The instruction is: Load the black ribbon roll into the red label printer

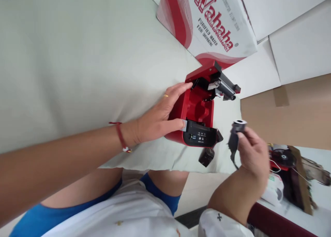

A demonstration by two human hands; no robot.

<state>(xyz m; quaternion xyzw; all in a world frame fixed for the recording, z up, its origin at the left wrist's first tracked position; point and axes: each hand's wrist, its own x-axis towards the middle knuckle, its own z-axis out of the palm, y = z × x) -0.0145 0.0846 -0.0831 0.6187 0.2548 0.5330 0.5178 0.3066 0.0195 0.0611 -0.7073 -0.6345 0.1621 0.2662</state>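
A red printer [178,109] with its lid raised lies on the pale green cloth. My left hand [165,116] grips its left side, with the fingers at the upper edge and the thumb on a grey tab beside the black button panel [201,134]. The inner bay is exposed and looks bare, and the dark roller part [224,87] shows on the raised lid. To the right, apart from the printer, my right hand [253,150] is closed on a small dark roll [234,138] with a white end and a hole through it. A dark strip trails below that roll.
A small black block [206,157] lies by the printer's near edge. Behind stands a white and red water carton [207,26], with white boxes [297,33] and a brown carton [284,112] to the right. Assorted items lie on a white surface [312,199] at far right.
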